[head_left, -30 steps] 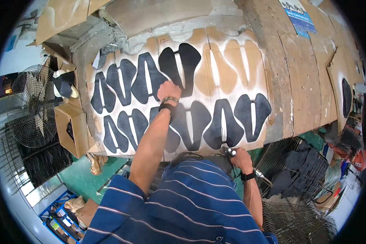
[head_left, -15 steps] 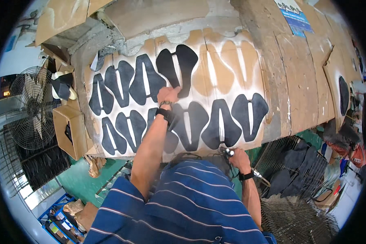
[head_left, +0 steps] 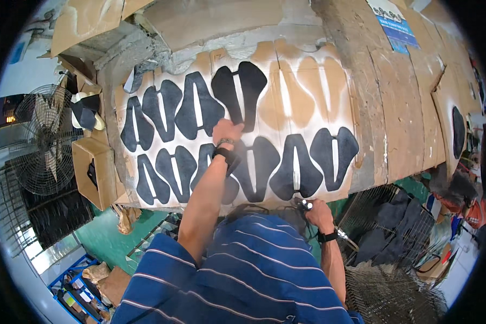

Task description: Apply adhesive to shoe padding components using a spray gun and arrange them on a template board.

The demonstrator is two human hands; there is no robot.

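Black slotted pads lie in two rows on a white-dusted cardboard sheet, right of a caged fan. The left hand, fingers bunched, meets the lower end of the upper row's fourth pad; I cannot tell whether it pinches it. Farther right, tan shapes mark the sheet; the right hand curls around a silver-tipped tool near its lower edge.

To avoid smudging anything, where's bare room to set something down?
Mostly on the brown cardboard between the sprayed sheet and the board at far right. The sheet also has two bare tan shapes, right of the upper row's last black pad. Elsewhere the sheet is crowded: two rows of black pads, the left hand among them.
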